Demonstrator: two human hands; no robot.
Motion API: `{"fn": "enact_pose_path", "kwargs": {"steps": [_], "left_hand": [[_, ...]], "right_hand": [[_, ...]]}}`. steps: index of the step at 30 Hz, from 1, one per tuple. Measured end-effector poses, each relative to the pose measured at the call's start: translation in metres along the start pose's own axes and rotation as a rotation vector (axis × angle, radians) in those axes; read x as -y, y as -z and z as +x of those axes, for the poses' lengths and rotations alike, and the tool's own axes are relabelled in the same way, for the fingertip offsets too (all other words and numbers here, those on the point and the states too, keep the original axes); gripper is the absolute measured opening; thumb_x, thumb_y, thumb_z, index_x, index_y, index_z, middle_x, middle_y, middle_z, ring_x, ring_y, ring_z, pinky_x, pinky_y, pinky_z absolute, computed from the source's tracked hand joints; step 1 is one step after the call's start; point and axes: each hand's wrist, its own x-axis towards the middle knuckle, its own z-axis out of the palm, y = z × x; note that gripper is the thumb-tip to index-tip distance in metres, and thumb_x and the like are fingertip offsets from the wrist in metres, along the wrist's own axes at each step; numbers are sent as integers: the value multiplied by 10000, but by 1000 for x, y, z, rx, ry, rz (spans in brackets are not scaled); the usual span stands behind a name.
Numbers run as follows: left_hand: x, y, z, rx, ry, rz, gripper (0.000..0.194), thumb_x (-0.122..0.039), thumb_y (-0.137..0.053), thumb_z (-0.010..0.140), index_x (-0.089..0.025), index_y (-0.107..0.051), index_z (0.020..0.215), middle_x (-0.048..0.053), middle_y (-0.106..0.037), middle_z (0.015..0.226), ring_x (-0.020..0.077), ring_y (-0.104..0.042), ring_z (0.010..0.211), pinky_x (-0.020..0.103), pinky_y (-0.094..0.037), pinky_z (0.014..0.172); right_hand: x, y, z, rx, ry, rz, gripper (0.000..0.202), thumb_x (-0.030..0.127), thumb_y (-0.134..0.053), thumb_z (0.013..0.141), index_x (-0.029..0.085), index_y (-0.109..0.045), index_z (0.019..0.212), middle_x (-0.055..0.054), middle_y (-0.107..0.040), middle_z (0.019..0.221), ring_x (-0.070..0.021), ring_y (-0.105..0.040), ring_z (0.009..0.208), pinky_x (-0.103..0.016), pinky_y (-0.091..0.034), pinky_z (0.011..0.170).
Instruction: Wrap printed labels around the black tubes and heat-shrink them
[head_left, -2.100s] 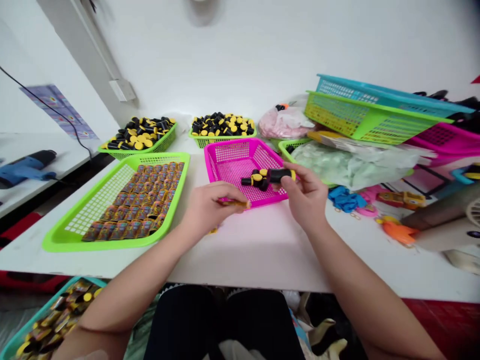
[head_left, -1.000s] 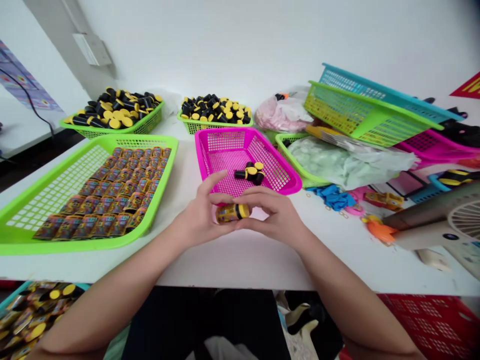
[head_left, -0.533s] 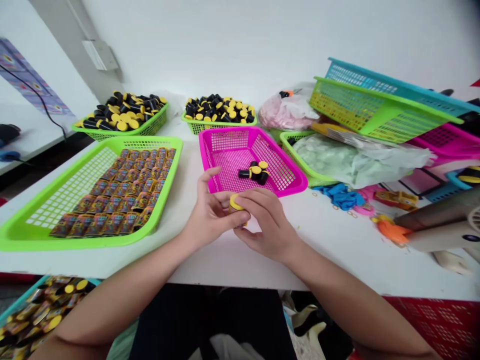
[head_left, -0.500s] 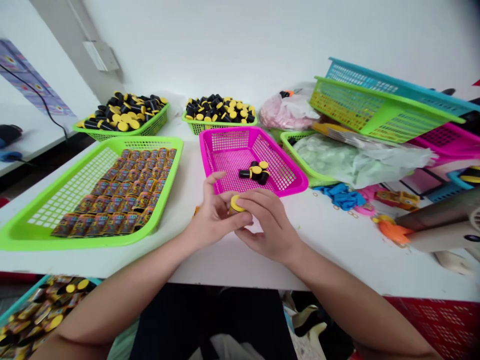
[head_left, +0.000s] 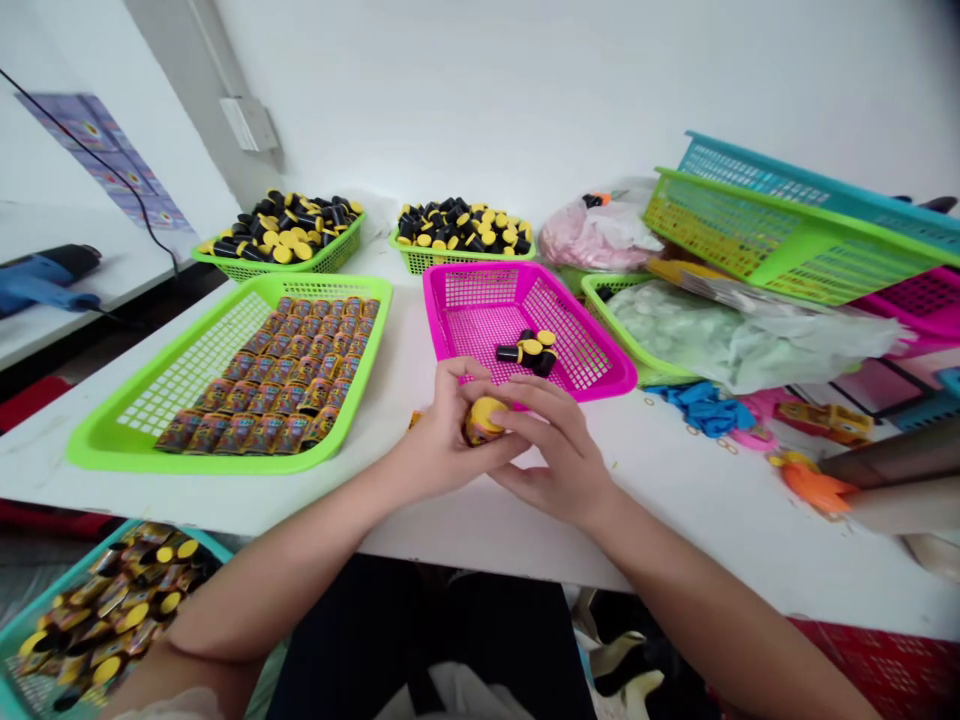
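Observation:
My left hand (head_left: 442, 440) is wrapped round a small yellow-capped container (head_left: 484, 418) with a printed wrap, above the white table's front part. Fingers of my right hand (head_left: 555, 445) close on the same container from the right. Just beyond my hands is a magenta basket (head_left: 469, 300) with several black containers with yellow caps (head_left: 531, 350). On the left, a green tray (head_left: 135, 425) holds rows of printed, wrapped containers (head_left: 274, 380). A small printed piece (head_left: 415, 419) shows partly behind my left hand.
Two green baskets of black-and-yellow containers (head_left: 285, 228) (head_left: 461, 228) stand at the back. Right: stacked baskets (head_left: 787, 230), plastic bags (head_left: 690, 325), blue scraps (head_left: 701, 405), an orange piece (head_left: 817, 487). A teal basket (head_left: 19, 625) sits below left; a blue tool (head_left: 45, 280) lies far left.
The view has shifted left, so the baskets appear further right. The container between my hands is tipped so that more of its printed side shows, and my left fingers have closed in round it.

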Motion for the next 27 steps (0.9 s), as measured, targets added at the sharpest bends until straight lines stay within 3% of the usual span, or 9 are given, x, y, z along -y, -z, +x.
{"fn": "enact_pose_path", "kwargs": {"steps": [2,4,7,10,12,15,18,24,27], "left_hand": [[-12,6,-9,-135,-96,222,397,-150,-626,858,-259,-305,1065,2,-525,950,96,-566,785,216,-466,668],[-28,21,-23,-256,-208,408,363,-109,-586,862,-256,-287,1005,8,-505,951,107,-550,803,233,-452,682],[-49,60,-46,-364,-281,738,386,-104,-600,829,-253,-265,950,18,-464,951,146,-520,845,292,-439,737],[-60,103,-63,-435,-90,1047,337,-246,-641,818,-235,-324,931,35,-423,934,194,-485,873,360,-433,788],[-64,126,-68,-427,147,1082,308,-380,-627,821,-222,-385,924,39,-477,917,194,-506,804,346,-440,720],[-69,144,-68,-388,507,1095,372,-524,-651,761,-211,-494,888,30,-605,873,188,-562,714,307,-430,647],[-71,148,-62,-304,740,1127,344,-536,-651,743,-221,-586,866,1,-643,738,186,-584,641,288,-408,616],[-58,140,-51,-156,699,1043,337,-532,-577,807,-227,-653,930,7,-694,748,193,-628,671,283,-445,649],[-53,135,-53,-97,706,1072,405,-555,-512,852,-230,-655,1048,35,-732,885,226,-665,787,314,-484,739]], "right_hand": [[-12,11,7,35,-102,31,676,372,-818,716,340,-493,1308,-70,-636,1231,-295,-594,1181,-516,-485,1016],[-37,25,18,122,-332,34,687,490,-795,713,298,-503,1305,-87,-660,1184,-297,-630,1112,-493,-514,959],[-92,37,34,434,-712,-185,399,458,-611,872,213,-610,1187,-113,-697,1080,-280,-677,975,-426,-540,841],[-144,28,41,884,-883,-371,503,349,-718,773,184,-591,1231,-118,-713,1063,-284,-686,941,-365,-523,800],[-163,16,41,948,-923,-387,604,299,-745,728,164,-544,1281,-123,-716,1062,-270,-696,868,-342,-522,730],[-166,9,41,907,-917,-380,715,258,-781,652,154,-509,1305,-117,-713,1054,-267,-691,834,-334,-517,672],[-152,19,45,779,-849,-358,598,199,-762,620,175,-611,1198,-93,-712,1008,-265,-678,839,-335,-520,682],[-109,38,32,317,-838,162,362,254,-700,675,200,-637,1027,-57,-672,805,-187,-625,635,-316,-508,557],[-99,37,18,243,-869,202,301,366,-676,735,203,-636,986,-41,-659,743,-179,-614,639,-309,-493,558]]}}
